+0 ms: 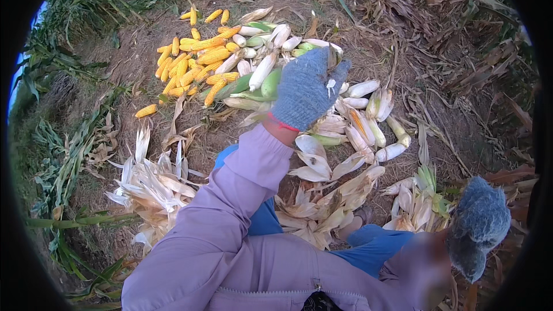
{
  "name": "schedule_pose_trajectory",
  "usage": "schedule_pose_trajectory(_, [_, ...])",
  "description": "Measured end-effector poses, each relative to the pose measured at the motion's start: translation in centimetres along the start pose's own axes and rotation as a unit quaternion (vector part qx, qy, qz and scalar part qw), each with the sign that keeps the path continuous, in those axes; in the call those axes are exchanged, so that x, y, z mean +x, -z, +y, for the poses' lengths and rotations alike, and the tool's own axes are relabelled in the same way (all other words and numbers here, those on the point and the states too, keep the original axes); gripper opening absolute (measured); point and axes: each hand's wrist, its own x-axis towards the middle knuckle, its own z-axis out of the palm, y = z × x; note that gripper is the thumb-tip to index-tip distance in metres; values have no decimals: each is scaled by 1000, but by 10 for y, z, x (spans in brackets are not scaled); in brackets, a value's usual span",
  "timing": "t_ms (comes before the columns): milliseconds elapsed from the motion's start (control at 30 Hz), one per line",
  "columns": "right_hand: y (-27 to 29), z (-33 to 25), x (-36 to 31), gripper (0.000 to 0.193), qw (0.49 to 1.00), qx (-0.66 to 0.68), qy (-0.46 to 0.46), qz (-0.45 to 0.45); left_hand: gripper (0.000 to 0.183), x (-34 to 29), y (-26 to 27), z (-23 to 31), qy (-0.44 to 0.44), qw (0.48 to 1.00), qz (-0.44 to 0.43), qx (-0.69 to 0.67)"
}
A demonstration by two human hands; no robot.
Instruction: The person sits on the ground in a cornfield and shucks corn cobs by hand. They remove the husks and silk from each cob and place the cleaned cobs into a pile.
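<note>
My left hand (306,91), in a grey knitted glove with a red cuff edge, reaches over a heap of unhusked corn ears (264,72). Thumb and fingers stand apart, and no held ear shows; its palm side is hidden. A small white patch (330,84) marks the glove near the thumb. Off to the right, away from the corn, is my right hand (478,227) in a matching fuzzy glove. Its fingers are curled together, hiding whatever may be inside. Bare yellow corn cobs (213,56) lie left of the heap. More pale husked ears (358,126) spread to the right.
Stripped dry husks pile up at the left (155,190), between my legs in blue trousers (368,245), and at the right (420,201). Green corn plants (75,63) border the left side. Dry stalks and leaves (461,63) cover the ground at right.
</note>
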Motion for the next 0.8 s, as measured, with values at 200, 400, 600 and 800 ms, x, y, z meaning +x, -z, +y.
schedule_pose_trajectory(200, [-16,30,-43,41,992,-23,-116,-39,20,-13,-13,-4,0,998,-55,0])
schedule_pose_trajectory(400, [-23,46,-54,44,981,-34,-179,-58,18,-17,-32,-1,-15,997,-61,-50])
schedule_pose_trajectory(600, [-31,50,-53,48,974,-44,-213,-69,24,-18,-23,4,-36,998,-50,-32])
schedule_pose_trajectory(800, [-26,47,-44,51,956,-73,-285,-16,30,-12,-36,11,-100,994,-36,24])
